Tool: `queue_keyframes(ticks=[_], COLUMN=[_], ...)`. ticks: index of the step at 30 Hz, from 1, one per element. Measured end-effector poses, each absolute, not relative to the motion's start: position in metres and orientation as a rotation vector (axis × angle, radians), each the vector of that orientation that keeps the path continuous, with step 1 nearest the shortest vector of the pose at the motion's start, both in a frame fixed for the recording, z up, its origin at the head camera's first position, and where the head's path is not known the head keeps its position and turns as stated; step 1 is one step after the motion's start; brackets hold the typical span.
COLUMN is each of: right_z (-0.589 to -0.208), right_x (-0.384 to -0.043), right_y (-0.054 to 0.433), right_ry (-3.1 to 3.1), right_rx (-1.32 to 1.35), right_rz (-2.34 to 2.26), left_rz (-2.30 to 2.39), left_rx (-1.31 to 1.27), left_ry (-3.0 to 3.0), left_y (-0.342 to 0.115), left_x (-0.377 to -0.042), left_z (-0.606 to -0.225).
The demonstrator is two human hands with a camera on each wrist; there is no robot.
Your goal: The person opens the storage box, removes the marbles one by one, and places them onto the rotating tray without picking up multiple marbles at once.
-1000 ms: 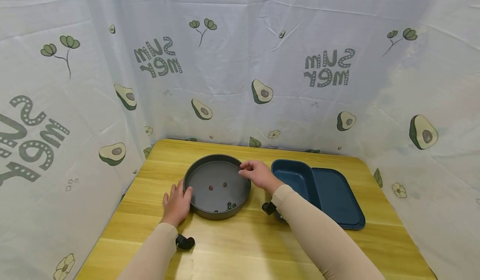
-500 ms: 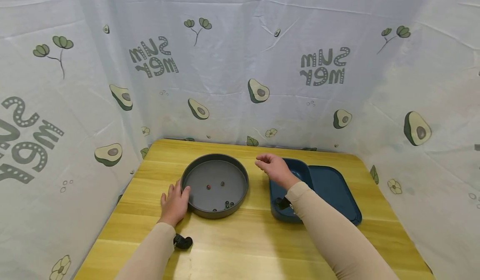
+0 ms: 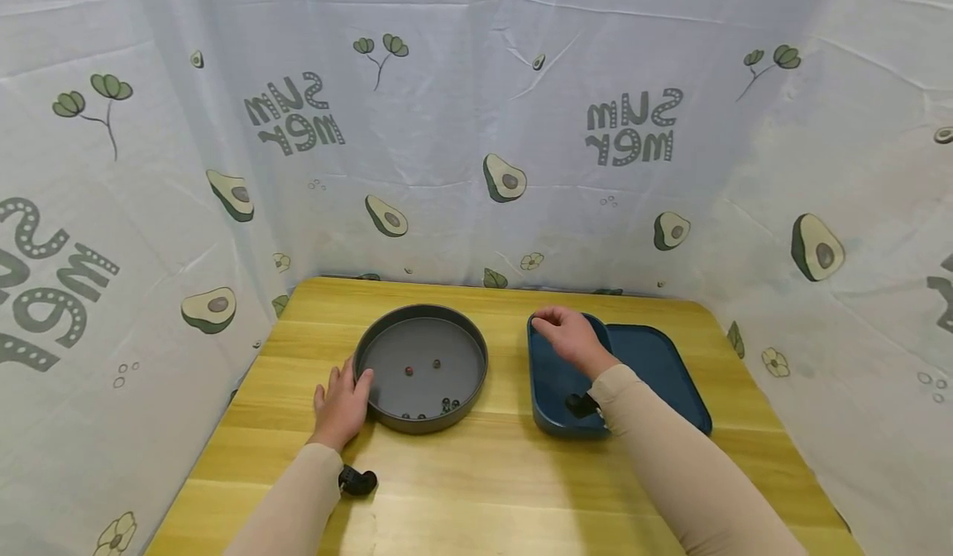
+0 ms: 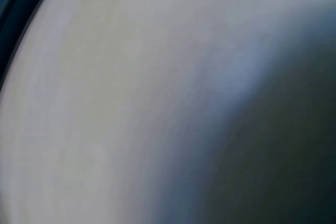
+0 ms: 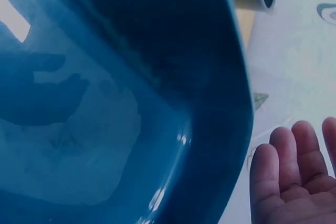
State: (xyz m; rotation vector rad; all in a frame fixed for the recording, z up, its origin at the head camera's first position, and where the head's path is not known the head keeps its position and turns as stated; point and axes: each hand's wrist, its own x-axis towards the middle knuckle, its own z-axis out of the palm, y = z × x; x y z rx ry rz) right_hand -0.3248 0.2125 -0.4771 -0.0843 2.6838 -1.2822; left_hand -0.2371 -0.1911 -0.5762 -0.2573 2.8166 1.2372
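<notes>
In the head view a round grey cake pan (image 3: 419,316) stands left of centre, with several small dark marbles and one reddish marble (image 3: 409,371) on its floor. My left hand (image 3: 340,407) holds its left side, the thumb over the rim and the fingers spread outside. Over the far left corner of a deep blue rectangular container (image 3: 548,382) hovers my right hand (image 3: 573,341). Thumb and forefinger tips are close together there; whether anything lies between them is hidden. The right wrist view shows several loosely bent fingers (image 5: 265,177) beside the container's wall.
A flat blue tray (image 3: 658,374) lies against the container's right side. All stand on a yellow wood-grain table (image 3: 462,481). Behind it hangs a pale curtain (image 3: 447,126) with avocado prints. The left wrist view is too blurred to read.
My right hand has moved right, from the pan's right rim to above the blue container. The left hand keeps its place at the pan. Some marbles have shifted near the pan's front edge.
</notes>
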Motion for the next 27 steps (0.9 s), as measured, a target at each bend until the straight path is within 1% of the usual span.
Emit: queue_keyframes(ticks=[7,12,19,23,27], right_z=[-0.480,-0.482,-0.478,-0.477,-0.477], right_x=[-0.317,-0.310,-0.304,-0.301,-0.297], right_y=[0.226,0.231,0.232,0.233,0.234], right_ry=[2.739,2.780,2.803,2.837,2.873], right_rx=[-0.127,-0.140,-0.191,-0.226,-0.251], right_rz=[-1.181,-1.108,-0.987,-0.905,-0.827], left_rz=[1.318,1.524,1.838,1.764,1.498], left_rx=[-0.264,-0.254,-0.314,-0.292,-0.134], left_ry=[2.800,2.728,2.636,2.806,3.043], left_y=[-0.198,-0.206,-0.216,-0.211,-0.198], left_x=[-0.238,-0.234,-0.224,-0.224,-0.228], left_z=[-0.578,-0.579,-0.575,-0.564,-0.546])
